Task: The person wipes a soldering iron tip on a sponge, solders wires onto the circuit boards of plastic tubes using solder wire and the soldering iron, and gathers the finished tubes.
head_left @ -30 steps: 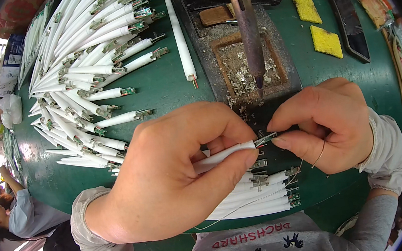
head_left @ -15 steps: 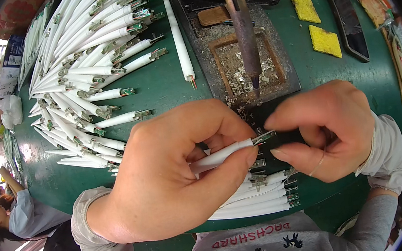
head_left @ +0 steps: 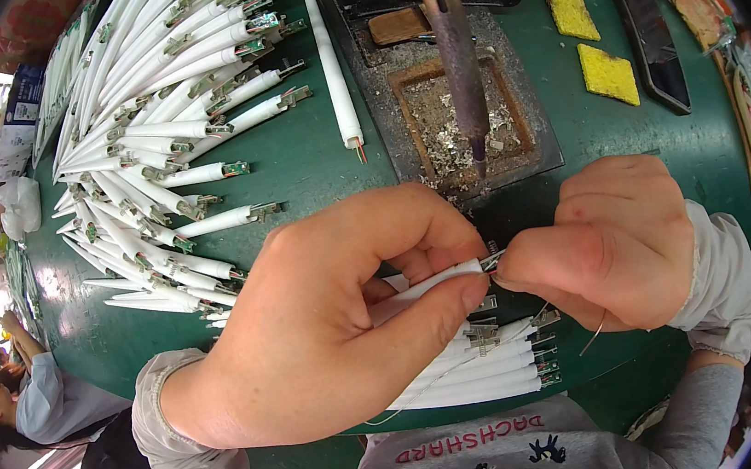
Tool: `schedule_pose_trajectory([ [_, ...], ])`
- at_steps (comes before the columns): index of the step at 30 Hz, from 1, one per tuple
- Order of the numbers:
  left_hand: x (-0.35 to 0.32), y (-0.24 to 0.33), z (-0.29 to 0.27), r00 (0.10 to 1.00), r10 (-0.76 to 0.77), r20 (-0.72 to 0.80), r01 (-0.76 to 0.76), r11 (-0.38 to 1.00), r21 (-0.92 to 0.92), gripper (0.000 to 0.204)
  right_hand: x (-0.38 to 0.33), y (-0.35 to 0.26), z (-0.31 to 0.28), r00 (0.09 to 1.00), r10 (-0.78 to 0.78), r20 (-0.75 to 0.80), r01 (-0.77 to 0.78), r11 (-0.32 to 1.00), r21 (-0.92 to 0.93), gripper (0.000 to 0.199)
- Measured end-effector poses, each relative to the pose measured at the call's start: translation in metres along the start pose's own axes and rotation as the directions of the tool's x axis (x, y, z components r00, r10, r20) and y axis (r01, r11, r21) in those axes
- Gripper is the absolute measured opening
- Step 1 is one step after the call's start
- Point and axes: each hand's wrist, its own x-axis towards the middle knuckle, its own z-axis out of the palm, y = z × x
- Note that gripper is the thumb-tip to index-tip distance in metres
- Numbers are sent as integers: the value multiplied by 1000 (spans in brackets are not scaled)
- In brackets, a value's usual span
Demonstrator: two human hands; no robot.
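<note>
My left hand (head_left: 339, 322) pinches a white tapered tube (head_left: 421, 290) between thumb and forefinger, its end pointing right. At that end, my right hand (head_left: 613, 249) has thumb and forefinger closed over the small metal and circuit-board tip, which they mostly cover. A thin wire (head_left: 594, 334) sticks out below the right hand, perhaps solder; how it is held is hidden. Under both hands lies a row of similar white tubes (head_left: 480, 380) with circuit-board ends facing right. A soldering iron (head_left: 460, 67) points down just beyond the hands.
A large pile of white tubes (head_left: 161, 138) covers the left of the green table. One tube (head_left: 333, 63) lies apart. Solder scraps fill the iron's dirty base (head_left: 401, 120). Two yellow sponges (head_left: 607, 74) and a black phone-like slab (head_left: 649, 36) lie right. Another person (head_left: 41, 384) sits far left.
My right hand has moved left, and its parted thumb and forefinger have closed on the tube's tip. The left hand has shifted slightly to the right with the tube.
</note>
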Motion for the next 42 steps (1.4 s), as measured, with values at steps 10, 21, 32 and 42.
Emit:
schedule_pose_trajectory([
  [10, -1, -1, 0, 1000, 22, 20, -23, 995, 94, 15, -3, -1, 4, 1000, -11, 17, 12, 999, -44, 30],
  [21, -2, 0, -1, 1000, -16, 8, 15, 994, 106, 13, 2, 4, 4, 997, 80, 21, -81, 995, 51, 21],
  [32, 0, -4, 0, 994, 83, -67, -82, 996, 19, 17, 3, -1, -3, 960, 262, 97, -271, 957, 104, 11],
  [42, -1, -5, 3, 987, 119, -105, -115, 993, 38, 16, 3, -1, -2, 957, 268, 109, -283, 946, 159, 10],
])
